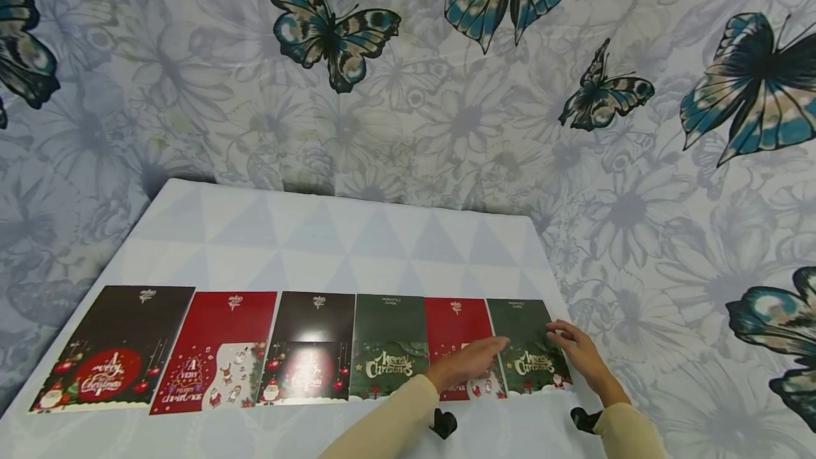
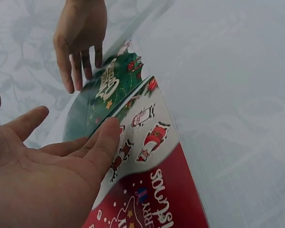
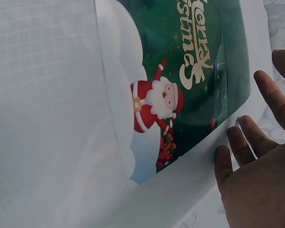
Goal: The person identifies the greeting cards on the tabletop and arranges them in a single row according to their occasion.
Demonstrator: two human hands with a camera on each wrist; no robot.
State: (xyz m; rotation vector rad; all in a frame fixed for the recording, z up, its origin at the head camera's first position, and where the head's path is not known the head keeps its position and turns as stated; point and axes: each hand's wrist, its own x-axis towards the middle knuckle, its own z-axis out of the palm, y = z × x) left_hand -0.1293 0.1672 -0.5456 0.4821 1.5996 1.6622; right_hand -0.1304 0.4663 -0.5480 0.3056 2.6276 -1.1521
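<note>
My left hand (image 1: 467, 363) lies over the red Christmas card (image 1: 454, 319), fifth from the left, its fingers straight and pointing toward the green card beside it. In the left wrist view the fingertips are at the seam between those two cards. At the right end of the row lies that green "Merry Christmas" card (image 1: 518, 317), flat, with a Santa (image 3: 156, 102) near its corner. My right hand (image 1: 581, 355) is at this card's right edge with fingers extended. Whether its fingertips touch the card cannot be told.
Leftward in the row lie a green card (image 1: 390, 317), a dark card (image 1: 317, 317), a red card (image 1: 232, 317) and another dark card (image 1: 143, 317). The table (image 1: 357, 246) has a triangle-patterned cover. Behind it hangs butterfly-printed fabric (image 1: 459, 119).
</note>
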